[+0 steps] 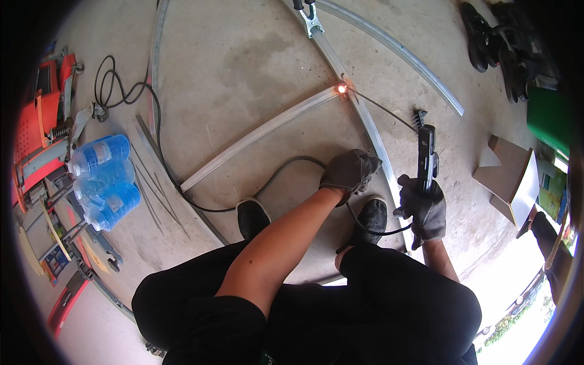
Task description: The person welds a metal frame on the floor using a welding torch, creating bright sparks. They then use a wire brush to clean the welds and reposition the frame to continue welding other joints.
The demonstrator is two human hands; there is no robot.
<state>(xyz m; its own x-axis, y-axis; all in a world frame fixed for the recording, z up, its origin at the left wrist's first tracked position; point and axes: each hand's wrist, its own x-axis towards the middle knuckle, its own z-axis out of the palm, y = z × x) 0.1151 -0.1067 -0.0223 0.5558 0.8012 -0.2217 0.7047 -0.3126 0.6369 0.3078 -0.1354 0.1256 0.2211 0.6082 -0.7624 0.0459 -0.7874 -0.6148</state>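
My right hand [424, 210], in a dark grey glove, is closed around a black welding electrode holder [427, 149]. From it a thin electrode rod [383, 109] slants to the upper left. Its tip meets a bright orange glow [342, 89] where a curved metal tube [261, 135] touches a long metal bar [375, 137]. My gloved left hand [350, 172] is curled just left of that bar, its palm side hidden. The black welding cable [298, 159] passes behind or through this hand; which one cannot be told. A locking clamp [313, 25] grips the bar's far end.
Another curved metal strip [401, 52] lies at the upper right, with a small black brush-like piece [420, 115] nearby. Shrink-wrapped blue water bottles [106, 182] and red equipment [45, 121] stand left. Thin rods [155, 194] lie beside them. A cardboard box [508, 176] and black shoes [477, 39] are right.
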